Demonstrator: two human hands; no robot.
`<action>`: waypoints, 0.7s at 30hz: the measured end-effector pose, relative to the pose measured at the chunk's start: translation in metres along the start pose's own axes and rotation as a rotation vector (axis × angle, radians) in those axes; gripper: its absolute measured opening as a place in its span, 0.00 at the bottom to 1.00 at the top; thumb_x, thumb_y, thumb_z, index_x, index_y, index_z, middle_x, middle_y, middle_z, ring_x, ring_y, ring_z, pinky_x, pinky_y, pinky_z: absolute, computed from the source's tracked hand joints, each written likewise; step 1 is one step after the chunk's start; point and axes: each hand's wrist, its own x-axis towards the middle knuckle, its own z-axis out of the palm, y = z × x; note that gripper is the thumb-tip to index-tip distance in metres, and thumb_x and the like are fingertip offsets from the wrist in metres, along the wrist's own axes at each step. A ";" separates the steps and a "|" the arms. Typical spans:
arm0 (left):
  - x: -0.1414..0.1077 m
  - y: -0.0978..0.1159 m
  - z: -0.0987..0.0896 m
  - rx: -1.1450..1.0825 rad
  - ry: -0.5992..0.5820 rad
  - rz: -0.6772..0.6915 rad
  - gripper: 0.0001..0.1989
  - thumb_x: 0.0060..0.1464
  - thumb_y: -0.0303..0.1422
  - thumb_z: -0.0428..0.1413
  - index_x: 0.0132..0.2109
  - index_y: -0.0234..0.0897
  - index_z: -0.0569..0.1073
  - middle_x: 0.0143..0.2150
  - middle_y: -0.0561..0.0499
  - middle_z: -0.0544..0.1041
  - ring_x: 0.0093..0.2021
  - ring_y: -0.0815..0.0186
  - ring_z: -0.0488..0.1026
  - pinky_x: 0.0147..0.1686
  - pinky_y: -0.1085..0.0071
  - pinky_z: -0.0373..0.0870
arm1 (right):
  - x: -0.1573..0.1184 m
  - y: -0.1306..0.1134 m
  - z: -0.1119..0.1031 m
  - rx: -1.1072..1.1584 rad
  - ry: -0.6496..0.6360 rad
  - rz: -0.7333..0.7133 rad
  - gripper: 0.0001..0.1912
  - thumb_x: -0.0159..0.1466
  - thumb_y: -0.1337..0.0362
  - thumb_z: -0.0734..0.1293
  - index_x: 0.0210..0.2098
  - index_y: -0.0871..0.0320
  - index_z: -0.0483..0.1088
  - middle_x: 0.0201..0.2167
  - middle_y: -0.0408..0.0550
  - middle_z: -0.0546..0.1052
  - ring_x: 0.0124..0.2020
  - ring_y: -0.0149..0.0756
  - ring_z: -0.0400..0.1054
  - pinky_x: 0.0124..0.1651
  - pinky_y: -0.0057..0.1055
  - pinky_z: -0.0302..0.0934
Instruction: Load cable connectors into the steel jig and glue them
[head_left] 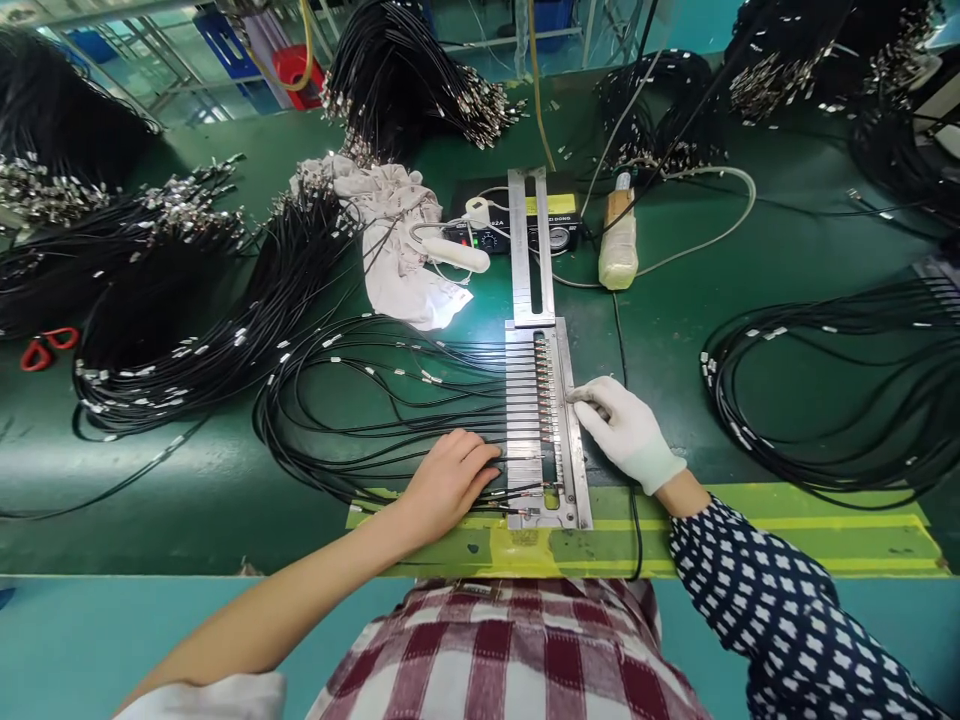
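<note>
My left hand (448, 487) is bare and has its fingers closed on a black cable beside the left edge of a slotted metal fixture (523, 420). Several black cables (450, 415) lie side by side in its slots, their stripped ends and small metal connectors lined up along the middle gap. My right hand (624, 428), in a white glove, pinches the long metal strip (576, 440) on the fixture's right side with thumb and forefinger. The cables loop out to the left with small white labels on them. My left fingertips partly hide the cable they hold.
Behind the fixture stand a slotted metal plate (517, 250), a black control box (574, 235) and a taped handle tool (619, 250). A white cloth (397, 250), a lamp (456, 254), red-handled scissors (49, 348) and cable bundles (412, 80) surround it. More looped cables (720, 400) lie right.
</note>
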 end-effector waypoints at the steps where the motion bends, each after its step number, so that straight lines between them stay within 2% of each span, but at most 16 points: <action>1: 0.002 -0.001 0.001 -0.021 0.018 -0.009 0.07 0.67 0.32 0.49 0.47 0.37 0.71 0.39 0.47 0.74 0.41 0.60 0.69 0.43 0.63 0.68 | 0.000 0.000 0.000 0.000 0.001 0.001 0.09 0.68 0.62 0.61 0.41 0.53 0.73 0.42 0.47 0.76 0.42 0.41 0.72 0.46 0.37 0.67; 5: 0.008 -0.003 0.001 -0.202 0.113 -0.028 0.05 0.67 0.29 0.50 0.45 0.38 0.71 0.39 0.49 0.74 0.40 0.65 0.71 0.41 0.69 0.70 | 0.001 -0.002 -0.001 -0.005 -0.001 0.014 0.09 0.68 0.63 0.61 0.41 0.52 0.73 0.42 0.47 0.77 0.42 0.40 0.72 0.45 0.36 0.67; 8: 0.016 -0.003 0.000 -0.275 0.142 0.048 0.07 0.67 0.29 0.50 0.48 0.38 0.72 0.41 0.48 0.75 0.41 0.66 0.73 0.42 0.71 0.72 | 0.001 -0.004 -0.001 -0.017 -0.011 0.031 0.09 0.68 0.63 0.61 0.41 0.52 0.74 0.42 0.47 0.77 0.41 0.40 0.73 0.43 0.36 0.67; 14: 0.029 -0.011 -0.004 -0.085 0.018 0.276 0.15 0.69 0.27 0.44 0.54 0.37 0.73 0.39 0.47 0.76 0.37 0.68 0.75 0.37 0.74 0.72 | 0.002 -0.005 -0.002 -0.025 -0.003 0.021 0.09 0.68 0.64 0.61 0.40 0.53 0.73 0.41 0.47 0.77 0.42 0.40 0.72 0.43 0.35 0.67; 21: 0.034 -0.017 -0.012 0.049 -0.080 0.356 0.18 0.67 0.25 0.42 0.55 0.37 0.73 0.41 0.47 0.76 0.35 0.68 0.74 0.37 0.73 0.73 | 0.002 -0.003 -0.002 -0.001 -0.005 0.014 0.09 0.69 0.64 0.61 0.40 0.53 0.73 0.41 0.47 0.77 0.42 0.40 0.72 0.44 0.36 0.67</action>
